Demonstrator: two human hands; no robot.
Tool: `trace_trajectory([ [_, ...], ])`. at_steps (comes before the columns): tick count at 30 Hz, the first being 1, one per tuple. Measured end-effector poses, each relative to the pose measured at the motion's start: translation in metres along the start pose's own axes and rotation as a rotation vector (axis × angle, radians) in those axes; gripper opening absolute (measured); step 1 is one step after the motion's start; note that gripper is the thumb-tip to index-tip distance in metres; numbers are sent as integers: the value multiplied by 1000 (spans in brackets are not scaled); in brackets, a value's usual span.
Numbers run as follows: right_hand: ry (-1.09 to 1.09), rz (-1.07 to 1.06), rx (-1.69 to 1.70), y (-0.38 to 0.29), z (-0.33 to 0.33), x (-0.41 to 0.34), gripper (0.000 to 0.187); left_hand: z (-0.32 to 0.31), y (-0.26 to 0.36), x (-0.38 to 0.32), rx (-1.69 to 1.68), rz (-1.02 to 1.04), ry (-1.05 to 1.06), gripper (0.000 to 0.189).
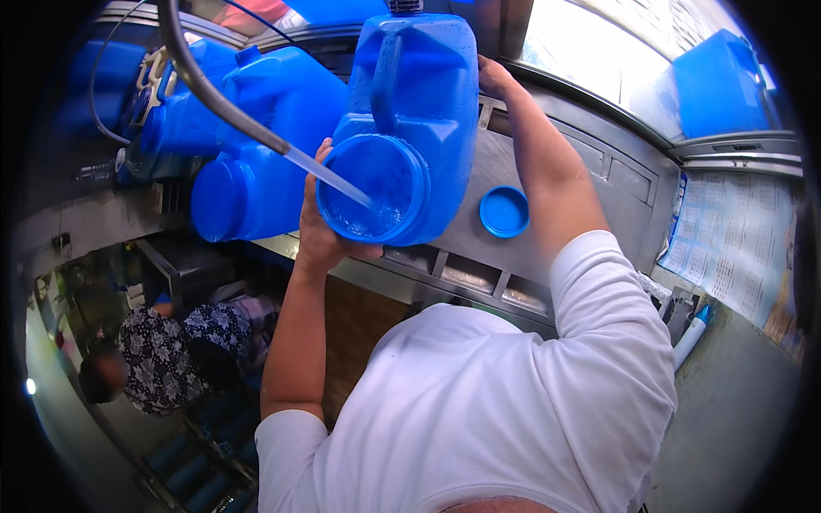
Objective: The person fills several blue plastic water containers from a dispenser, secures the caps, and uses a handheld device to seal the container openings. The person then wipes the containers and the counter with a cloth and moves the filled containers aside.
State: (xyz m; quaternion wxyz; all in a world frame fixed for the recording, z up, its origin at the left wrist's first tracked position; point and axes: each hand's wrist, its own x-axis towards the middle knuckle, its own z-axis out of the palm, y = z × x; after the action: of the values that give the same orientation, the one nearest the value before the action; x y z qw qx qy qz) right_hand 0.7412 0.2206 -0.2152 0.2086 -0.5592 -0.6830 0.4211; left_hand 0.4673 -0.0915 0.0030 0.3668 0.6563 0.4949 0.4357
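A large blue plastic water jug [442, 147] lies tilted before me, its wide round mouth facing me. Water [333, 179] pours from a grey hose [237, 109] into that mouth. My left hand [321, 231] supports the jug at the mouth's left and lower rim, fingers curled round it. On the jug's far right side rests my right hand [492, 75]; its fingertips are partly hidden behind the jug. A round blue lid [504, 211] lies on the metal counter [462, 256], just right of the jug.
More blue jugs [282, 115] stand close on the left, one with a capped mouth [221, 200]. Another blue container [721, 86] is at the upper right. Below left, a person in a patterned top [157, 359] is near me. Printed sheets [728, 237] cover the right wall.
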Motion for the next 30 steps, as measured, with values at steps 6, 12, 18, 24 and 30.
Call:
trace_trajectory([
  [6,0,-1,-494,-24,-13,-21,51,1,2,-4,-99,-88,14,147],
  [12,191,120,-444,-4,5,-44,57,2,6,-3,-66,-84,9,147],
  [18,104,295,-395,32,5,-46,72,2,4,-3,-94,-106,17,148],
  [24,160,293,-323,53,13,-36,71,4,6,-3,-171,-129,19,149],
  [30,231,287,-24,59,18,-30,65,5,7,-4,-183,-121,6,149],
])
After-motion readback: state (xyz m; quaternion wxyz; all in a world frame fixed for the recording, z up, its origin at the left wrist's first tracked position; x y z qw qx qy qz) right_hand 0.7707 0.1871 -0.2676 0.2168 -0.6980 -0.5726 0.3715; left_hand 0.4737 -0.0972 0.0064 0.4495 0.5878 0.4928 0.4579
